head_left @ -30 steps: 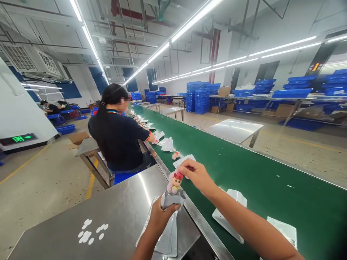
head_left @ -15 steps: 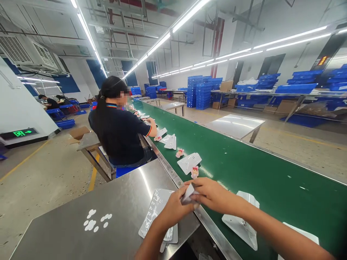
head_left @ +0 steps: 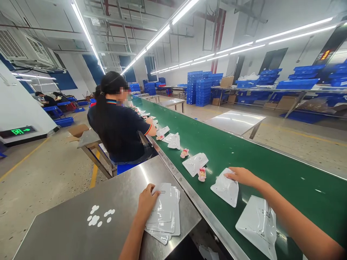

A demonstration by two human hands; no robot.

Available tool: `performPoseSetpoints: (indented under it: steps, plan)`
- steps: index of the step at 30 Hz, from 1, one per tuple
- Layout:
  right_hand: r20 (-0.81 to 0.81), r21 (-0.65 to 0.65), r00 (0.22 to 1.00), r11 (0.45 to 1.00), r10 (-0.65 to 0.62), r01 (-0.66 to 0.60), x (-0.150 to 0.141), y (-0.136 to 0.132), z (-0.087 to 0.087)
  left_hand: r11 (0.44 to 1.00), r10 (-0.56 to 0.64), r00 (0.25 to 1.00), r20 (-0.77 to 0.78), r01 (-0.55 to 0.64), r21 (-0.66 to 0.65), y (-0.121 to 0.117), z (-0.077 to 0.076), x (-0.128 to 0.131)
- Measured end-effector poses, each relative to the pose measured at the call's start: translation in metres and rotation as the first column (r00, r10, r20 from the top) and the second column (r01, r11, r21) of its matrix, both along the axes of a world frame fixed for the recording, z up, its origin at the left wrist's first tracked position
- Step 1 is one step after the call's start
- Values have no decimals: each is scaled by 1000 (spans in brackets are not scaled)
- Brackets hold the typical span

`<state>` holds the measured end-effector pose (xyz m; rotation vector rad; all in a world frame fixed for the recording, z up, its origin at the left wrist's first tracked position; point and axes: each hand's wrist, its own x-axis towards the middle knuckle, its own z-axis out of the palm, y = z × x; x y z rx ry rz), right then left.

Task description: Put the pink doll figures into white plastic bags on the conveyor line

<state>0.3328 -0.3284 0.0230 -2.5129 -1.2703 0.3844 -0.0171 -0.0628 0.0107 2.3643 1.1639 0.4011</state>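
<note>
My left hand (head_left: pixel 148 201) is at the stack of flat white plastic pouches (head_left: pixel 165 209) on the metal table, its thumb and fingers closed on the upper left edge of the top ones. Out over the green conveyor belt, my right hand (head_left: pixel 242 176) pinches the top corner of a puffed white pouch (head_left: pixel 225 190). Nearer to me on the belt, a second filled pouch (head_left: pixel 258 225) lies partly beside my right forearm. Farther along are a pink doll-like figurine (head_left: pixel 202 174) and another white pouch (head_left: pixel 195 163).
White oval stickers (head_left: pixel 94 219) mark the metal table (head_left: pixel 65 231). A co-worker (head_left: pixel 116 122) sits ahead on the left, one arm over the belt (head_left: pixel 260 169). More pouches and pink figurines line the belt's left side. Blue crates (head_left: pixel 203 92) are stacked in the background.
My hands were together around a small white pouch; now they are apart. The left has moved down to the stack, the right out over the belt with a pouch. Belt items have shifted rightward in view.
</note>
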Motion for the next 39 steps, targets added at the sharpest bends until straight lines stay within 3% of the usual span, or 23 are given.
performPoseSetpoints:
  steps: [2,3,5,7,10,12,14,15,17,19,21,23,24,27,31,33,35,37,39]
  plan:
    - [130,-37,987,994,-96,102,-2,1,4,1000,21,1000,24,-21,3,3,1,-4]
    - [218,7,968,992,-126,128,-10,4,9,1000,25,999,32,-25,11,3,3,-7]
    - [345,176,932,983,-114,55,-38,17,22,999,21,998,57,-24,45,-2,9,-12]
    - [339,327,940,932,36,-154,-79,33,37,998,2,994,114,-10,68,-15,20,-16]
    - [308,457,880,755,362,-471,-147,54,55,996,-65,974,216,77,-49,-47,38,-16]
    - [312,486,815,656,487,-578,-180,59,60,966,-109,948,300,172,-192,-68,48,-14]
    - [315,498,786,612,533,-615,-198,59,57,901,-137,905,404,284,-329,-84,52,-9]
    - [303,505,783,605,543,-615,-200,57,54,839,-160,881,446,359,-408,-89,50,-6]
    - [211,523,794,621,570,-584,-192,53,46,661,-183,852,491,476,-580,-99,43,2]
    - [-6,496,870,757,494,-426,-168,49,39,495,-108,862,495,478,-726,-108,32,12]
    - [-208,377,947,913,247,-155,-134,45,33,421,47,870,490,428,-800,-118,21,22]
    - [-269,275,963,960,32,45,-98,40,28,399,157,835,528,435,-807,-127,14,31]
    - [-282,244,959,966,-13,85,-83,38,25,392,178,817,548,452,-801,-130,11,34]
    - [-351,200,936,978,10,64,-59,31,16,394,165,806,568,474,-787,-133,4,38]
    - [-409,286,909,957,81,43,-75,25,20,511,67,808,585,476,-716,-132,0,38]
    - [-447,439,886,894,125,95,-94,22,32,595,-38,831,555,465,-656,-134,3,40]
    - [-523,616,826,764,211,195,-116,19,47,672,-139,850,507,457,-583,-138,8,42]
    - [-587,706,746,650,313,283,-136,15,59,711,-203,855,477,463,-529,-143,14,45]
    - [-601,716,715,637,357,284,-152,10,64,707,-241,851,467,484,-515,-147,19,45]
